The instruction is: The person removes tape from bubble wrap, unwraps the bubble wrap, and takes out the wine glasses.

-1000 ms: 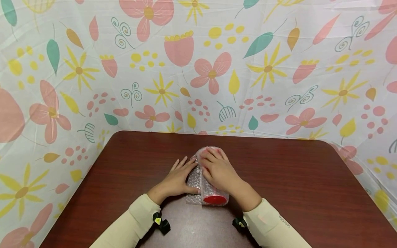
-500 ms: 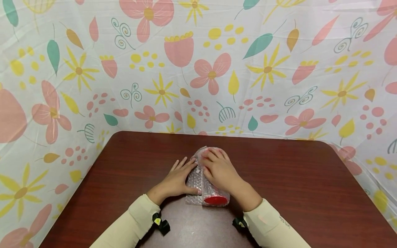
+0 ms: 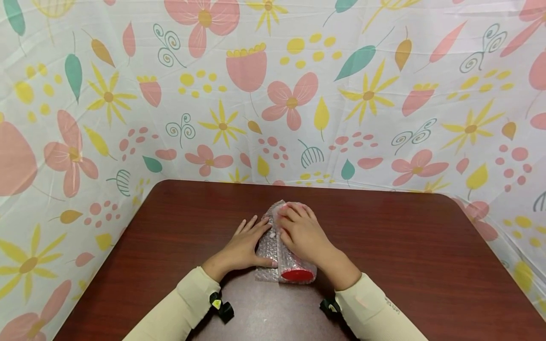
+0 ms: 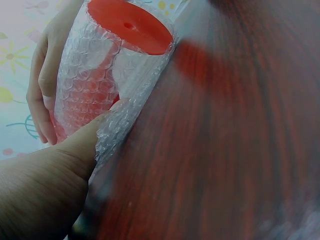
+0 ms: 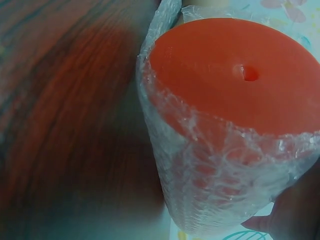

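Observation:
A red cylinder (image 3: 297, 275) lies on its side in clear bubble wrap (image 3: 267, 273). Its flat red end (image 4: 142, 32) faces the person, and a small hole shows near the middle of that end in both wrist views. My left hand (image 3: 239, 249) is spread beside it, thumb and fingertips resting on the loose part of the wrap to the left. Over the cylinder's top, my right hand (image 3: 306, 239) grips it with bent fingers. In the left wrist view, right-hand fingers (image 4: 47, 75) lie along the cylinder's side. The cylinder's far end is mostly hidden under the right hand.
A dark red-brown wooden table (image 3: 384, 237) with rounded far corners carries the work. Behind and beside it hangs a white cloth (image 3: 294, 57) printed with flowers and leaves. Black straps (image 3: 222, 308) sit at both cuffs.
The wrapped cylinder has shifted very slightly to the right, the right hand moving with it. My left hand stays in place on the loose wrap.

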